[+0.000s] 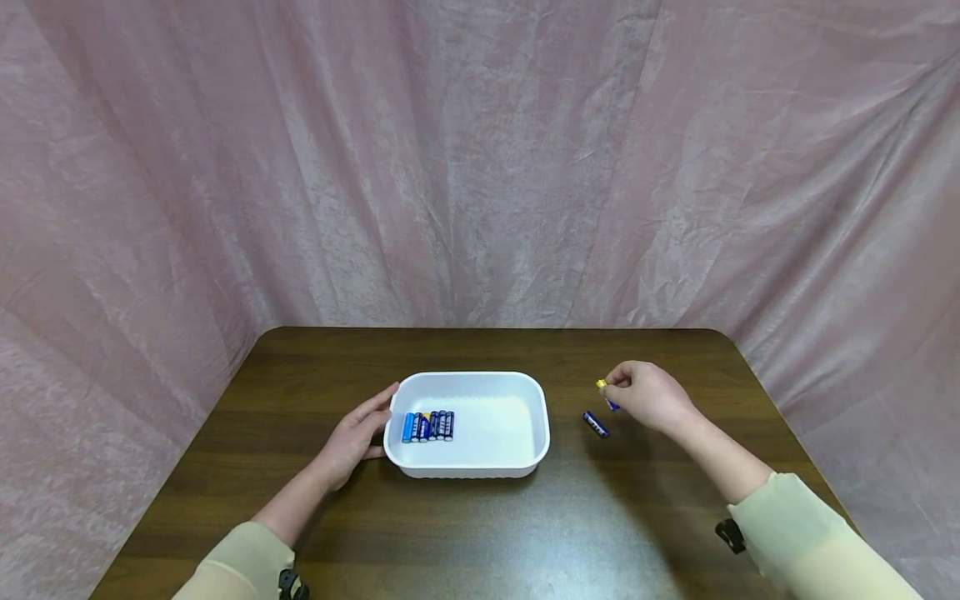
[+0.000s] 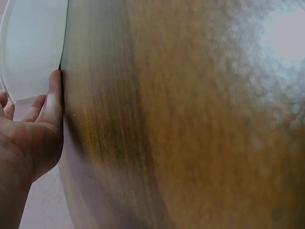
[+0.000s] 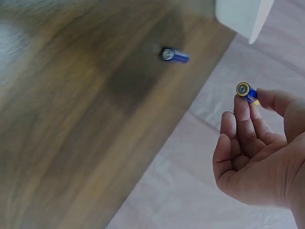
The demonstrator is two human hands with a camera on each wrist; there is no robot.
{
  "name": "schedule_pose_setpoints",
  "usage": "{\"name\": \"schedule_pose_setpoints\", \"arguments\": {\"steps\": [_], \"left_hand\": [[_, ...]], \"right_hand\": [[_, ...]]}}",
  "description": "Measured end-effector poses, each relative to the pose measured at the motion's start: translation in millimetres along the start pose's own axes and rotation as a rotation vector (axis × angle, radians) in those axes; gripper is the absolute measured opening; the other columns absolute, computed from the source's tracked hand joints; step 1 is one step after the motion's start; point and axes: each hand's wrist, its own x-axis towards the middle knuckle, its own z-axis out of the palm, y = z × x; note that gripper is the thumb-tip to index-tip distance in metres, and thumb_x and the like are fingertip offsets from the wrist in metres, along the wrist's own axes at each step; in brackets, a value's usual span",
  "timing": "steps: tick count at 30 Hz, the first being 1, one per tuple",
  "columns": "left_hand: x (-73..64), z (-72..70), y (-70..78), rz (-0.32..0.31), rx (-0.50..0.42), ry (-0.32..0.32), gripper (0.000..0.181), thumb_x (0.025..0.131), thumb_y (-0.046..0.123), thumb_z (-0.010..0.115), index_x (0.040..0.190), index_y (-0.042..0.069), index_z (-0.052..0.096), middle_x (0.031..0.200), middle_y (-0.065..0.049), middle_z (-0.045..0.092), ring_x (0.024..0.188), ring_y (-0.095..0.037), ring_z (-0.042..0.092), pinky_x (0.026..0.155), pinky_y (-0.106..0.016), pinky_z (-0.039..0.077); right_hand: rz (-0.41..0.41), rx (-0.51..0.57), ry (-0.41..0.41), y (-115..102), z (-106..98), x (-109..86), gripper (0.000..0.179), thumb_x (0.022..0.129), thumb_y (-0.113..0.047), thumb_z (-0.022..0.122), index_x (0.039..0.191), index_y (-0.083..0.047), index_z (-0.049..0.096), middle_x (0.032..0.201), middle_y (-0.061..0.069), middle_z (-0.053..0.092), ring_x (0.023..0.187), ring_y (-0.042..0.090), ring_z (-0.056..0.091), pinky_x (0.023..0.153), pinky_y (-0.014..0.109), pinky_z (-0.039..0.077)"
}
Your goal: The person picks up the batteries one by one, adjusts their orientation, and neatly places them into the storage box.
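A white plastic tray (image 1: 480,472) stands on the table, with a row of several AA-type batteries (image 1: 434,427) side by side at its left end. One of them is light blue, the others mostly dark blue. My left hand (image 1: 354,437) rests against the tray's left wall, its fingers stretched along it; the left wrist view shows the fingertips at that wall. Right of the tray, my right hand (image 1: 651,398) pinches a blue battery with a yellow end (image 3: 248,92) between thumb and fingertips, held above the table. Just below it, a dark blue battery (image 1: 596,424) lies on the wood.
The dark wooden table (image 1: 465,542) has rounded far corners. A pink curtain (image 1: 480,167) hangs behind it and along both sides. Light glares off the table's front part.
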Motion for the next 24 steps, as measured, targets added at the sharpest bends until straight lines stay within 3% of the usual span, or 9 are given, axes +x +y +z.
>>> {"name": "schedule_pose_setpoints", "arguments": {"steps": [6,14,24], "left_hand": [[0.1,-0.5,-0.1,0.005,0.000,-0.008,0.049,0.108,0.032,0.053,0.156,0.035,0.044,0.163,-0.008,0.034,0.132,-0.035,0.052,0.087,-0.045,0.059],[0.0,-0.6,0.5,0.006,0.002,-0.009,0.049,0.108,0.033,0.053,0.156,0.035,0.044,0.164,-0.009,0.033,0.133,-0.036,0.051,0.088,-0.044,0.059],[-0.7,0.1,1.5,0.003,0.008,0.001,0.049,0.108,0.032,0.053,0.156,0.035,0.044,0.163,-0.009,0.035,0.132,-0.035,0.052,0.087,-0.044,0.059]], "right_hand": [[-0.033,0.084,-0.016,-16.1,-0.1,2.0,0.026,0.096,-0.029,0.068,0.105,-0.006,0.073,0.089,-0.001,0.072,0.085,0.021,0.067,0.070,0.034,0.052],[-0.041,0.115,-0.022,-34.2,5.6,7.2,0.028,0.096,-0.034,0.068,0.105,-0.008,0.073,0.089,-0.002,0.072,0.087,0.022,0.068,0.075,0.037,0.053],[-0.066,0.153,-0.036,-63.4,17.9,15.5,0.023,0.096,-0.031,0.069,0.103,-0.009,0.073,0.085,-0.003,0.071,0.082,0.016,0.065,0.075,0.035,0.052]]}}
